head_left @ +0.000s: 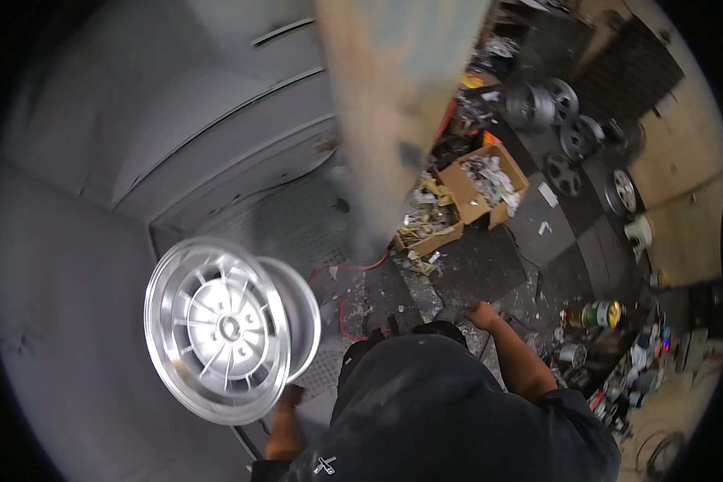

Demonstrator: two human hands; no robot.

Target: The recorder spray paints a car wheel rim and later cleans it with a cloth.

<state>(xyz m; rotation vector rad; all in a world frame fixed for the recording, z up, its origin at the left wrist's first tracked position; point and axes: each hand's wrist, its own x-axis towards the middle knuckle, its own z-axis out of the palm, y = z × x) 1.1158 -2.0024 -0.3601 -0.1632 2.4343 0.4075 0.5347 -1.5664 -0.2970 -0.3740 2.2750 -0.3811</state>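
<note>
A shiny silver car wheel rim (pixel 230 328) without a tyre stands out at the left, its spoked face tilted up and its barrel showing behind on the right. Just below the barrel's edge is my left hand (pixel 292 394), dark and partly covered by the wheel. Its fingers do not show clearly, so whether it grips or only lies beside the wheel I cannot tell. On the other side of my body, my right hand (pixel 480 315) hangs over the dark floor with its fingers curled closed. What it holds, if anything, is too small to make out.
A blurred wooden panel edge (pixel 394 104) juts in from the top. Grey booth walls (pixel 64 265) stand at the left. Beyond the panel are open cardboard boxes (pixel 467 189) of scraps, a red hose (pixel 353 266), several wheels (pixel 562 173) and, at the right, a cluttered workbench (pixel 643 369).
</note>
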